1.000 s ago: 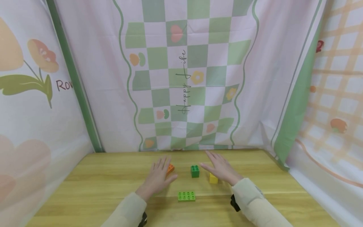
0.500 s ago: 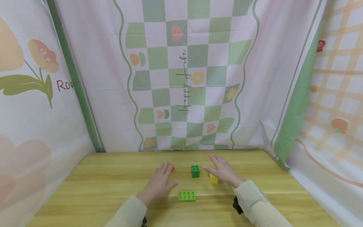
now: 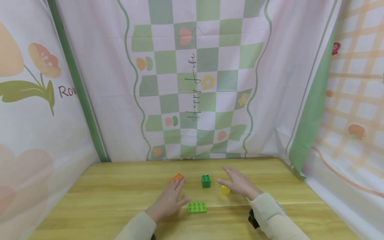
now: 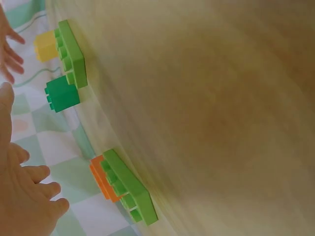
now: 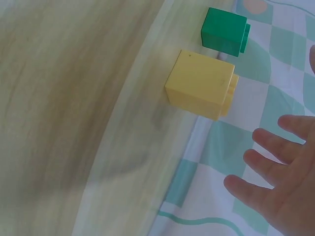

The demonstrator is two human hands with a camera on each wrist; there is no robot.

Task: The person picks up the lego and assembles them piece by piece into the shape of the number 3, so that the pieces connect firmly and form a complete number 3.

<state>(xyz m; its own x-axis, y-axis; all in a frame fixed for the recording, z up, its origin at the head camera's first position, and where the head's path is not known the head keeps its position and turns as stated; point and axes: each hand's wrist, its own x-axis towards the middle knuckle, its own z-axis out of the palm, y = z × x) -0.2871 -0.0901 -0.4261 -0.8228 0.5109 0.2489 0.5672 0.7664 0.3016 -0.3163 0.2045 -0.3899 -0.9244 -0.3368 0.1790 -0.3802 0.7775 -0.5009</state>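
Left hand [image 3: 169, 200], right hand [image 3: 240, 184] spread, holding nothing — toy bricks [image 3: 197, 208] studs-up, likely self-supporting.
Both flank the dark-green four-stud brick [image 3: 205, 182] — not touching it.

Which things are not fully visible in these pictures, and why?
Head view: yellow brick, upper part behind right hand.
Head view: orange brick, near end behind left hand.
Head view: second light green brick, seen in left wrist view, apparently behind left hand.
Right wrist view: right hand, cut off by right edge.

Toward the surface's [image 3: 90, 206] far edge sits the boxy dark-green plastic block [image 3: 205, 181], long orange plastic brick [image 3: 177, 176] left, boxy yellow plastic block [image 3: 225, 190] right, long lime plastic brick [image 3: 197, 208] in front!
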